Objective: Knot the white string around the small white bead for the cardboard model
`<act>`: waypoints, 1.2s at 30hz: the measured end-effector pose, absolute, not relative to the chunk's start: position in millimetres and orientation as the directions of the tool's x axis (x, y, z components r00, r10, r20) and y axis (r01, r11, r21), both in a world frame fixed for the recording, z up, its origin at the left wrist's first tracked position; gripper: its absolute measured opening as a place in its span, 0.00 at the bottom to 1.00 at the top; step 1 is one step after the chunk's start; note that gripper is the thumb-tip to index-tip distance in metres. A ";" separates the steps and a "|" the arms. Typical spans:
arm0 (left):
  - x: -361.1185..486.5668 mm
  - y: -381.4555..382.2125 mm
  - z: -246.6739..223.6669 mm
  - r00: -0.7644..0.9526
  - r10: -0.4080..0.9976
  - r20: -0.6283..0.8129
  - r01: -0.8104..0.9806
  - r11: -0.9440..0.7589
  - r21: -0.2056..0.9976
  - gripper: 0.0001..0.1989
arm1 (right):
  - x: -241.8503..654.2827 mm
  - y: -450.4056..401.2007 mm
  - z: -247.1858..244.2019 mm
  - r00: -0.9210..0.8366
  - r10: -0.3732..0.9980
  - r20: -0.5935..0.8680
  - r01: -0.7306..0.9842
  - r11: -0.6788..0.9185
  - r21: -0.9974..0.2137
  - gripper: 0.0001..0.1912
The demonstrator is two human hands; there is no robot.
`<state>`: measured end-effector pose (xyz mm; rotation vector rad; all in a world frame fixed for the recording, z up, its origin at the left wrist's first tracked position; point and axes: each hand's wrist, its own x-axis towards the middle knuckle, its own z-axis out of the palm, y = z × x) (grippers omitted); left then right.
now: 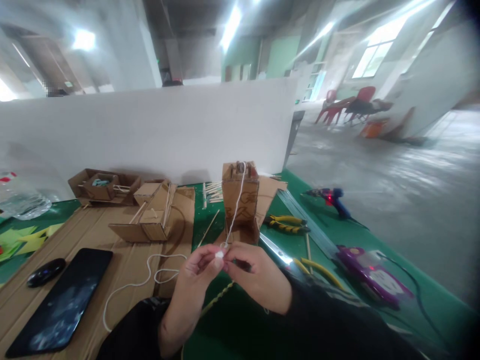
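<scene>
Both hands meet in front of a tall cardboard tower (242, 200). White string (237, 210) runs from the tower's top down to my fingertips, with a small loop where it reaches them. My left hand (195, 277) is closed in a pinch on the string, and a small white bit shows at its thumb and finger. My right hand (260, 275) pinches the string beside it, its fingertips touching the left ones. A slack length of string lies in loose curves on the cardboard sheet (131, 265) to the left.
Cardboard models (157, 215) and a box (105, 187) stand at left. A tablet (62, 300), mouse (46, 272) and bottle (22, 200) lie nearby. Rightward are pliers (288, 223), scissors (275, 249), a glue gun (330, 196) and a purple corded device (375, 275). A white partition (150, 130) stands behind.
</scene>
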<state>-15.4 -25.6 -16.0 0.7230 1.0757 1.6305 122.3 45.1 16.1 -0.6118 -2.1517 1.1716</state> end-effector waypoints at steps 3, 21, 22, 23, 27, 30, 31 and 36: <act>-15.3 -26.9 -11.0 -0.303 0.950 -0.072 -0.419 -0.064 0.906 0.09 | 122.7 49.6 14.6 -0.717 0.644 0.268 0.105 0.480 -0.871 0.08; -11.5 -28.4 -29.0 -0.154 0.958 -0.241 -0.478 0.142 0.867 0.10 | 126.9 68.1 2.9 -0.716 0.659 0.230 0.292 0.582 -0.759 0.06; -11.2 -28.3 -29.0 -0.144 0.954 -0.261 -0.479 0.164 0.862 0.11 | 127.5 68.9 2.4 -0.718 0.655 0.237 0.292 0.592 -0.751 0.07; -10.9 -28.1 -29.3 -0.138 0.952 -0.275 -0.474 0.180 0.862 0.12 | 127.9 69.4 2.2 -0.721 0.650 0.240 0.296 0.601 -0.743 0.07; -11.3 -26.6 -31.7 -0.172 0.953 -0.251 -0.382 0.171 0.908 0.14 | 128.9 69.0 3.1 -0.724 0.650 0.230 0.338 0.625 -0.704 0.07; -12.2 -25.5 -33.2 -0.263 0.948 -0.181 -0.246 0.116 0.962 0.11 | 129.0 67.9 5.6 -0.711 0.672 0.206 0.370 0.608 -0.703 0.06; -12.5 -25.2 -33.8 -0.289 0.945 -0.155 -0.208 0.096 0.973 0.10 | 129.0 67.7 6.4 -0.711 0.677 0.192 0.373 0.594 -0.713 0.06; -14.0 -23.6 -37.9 -0.324 0.940 -0.107 -0.121 0.071 0.990 0.08 | 128.4 67.4 8.8 -0.705 0.697 0.130 0.364 0.513 -0.777 0.07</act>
